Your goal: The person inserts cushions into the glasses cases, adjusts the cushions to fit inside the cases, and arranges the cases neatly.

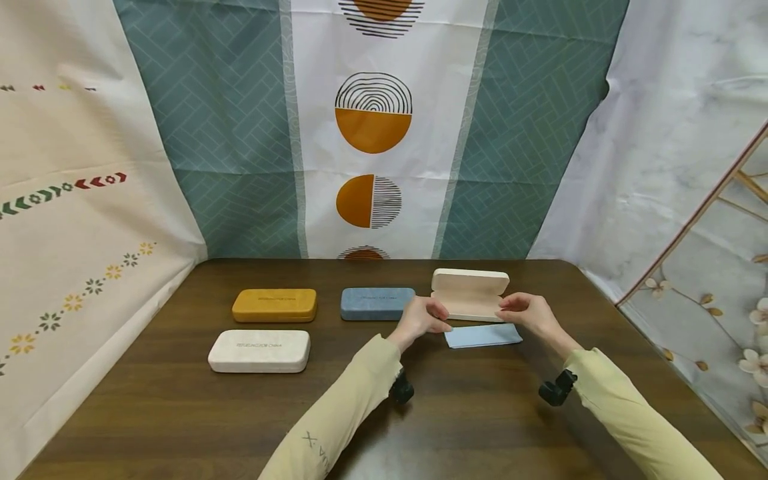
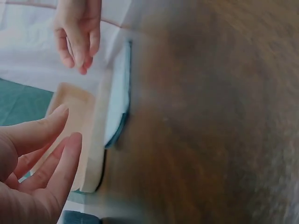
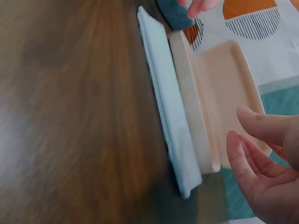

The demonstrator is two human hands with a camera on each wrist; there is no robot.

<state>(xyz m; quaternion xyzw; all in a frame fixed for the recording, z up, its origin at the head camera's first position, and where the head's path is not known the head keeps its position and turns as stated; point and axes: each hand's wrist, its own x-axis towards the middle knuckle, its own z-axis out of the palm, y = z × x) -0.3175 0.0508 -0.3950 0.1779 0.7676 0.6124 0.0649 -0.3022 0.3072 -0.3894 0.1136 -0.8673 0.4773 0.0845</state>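
A cream glasses case [image 1: 470, 293] stands with its lid raised at the back right of the table, its pinkish lining showing. In front of it lies a folded light blue cloth [image 1: 483, 336]. My left hand [image 1: 422, 317] hovers by the left ends of case and cloth, thumb and fingers apart with nothing between them. Near the right end is my right hand [image 1: 531, 316], its loosely bent fingers likewise holding nothing. In the right wrist view, a gap separates that hand's thumb from its fingers [image 3: 243, 161]. The cloth [image 2: 119, 98] lies along the case's front in the left wrist view.
A closed blue glasses case [image 1: 377, 304] sits just left of the cream one, partly behind my left hand. Farther left are a closed mustard case [image 1: 274, 305] and a closed white case [image 1: 260, 351]. Patterned cloths hang behind and beside the brown table [image 1: 456, 420].
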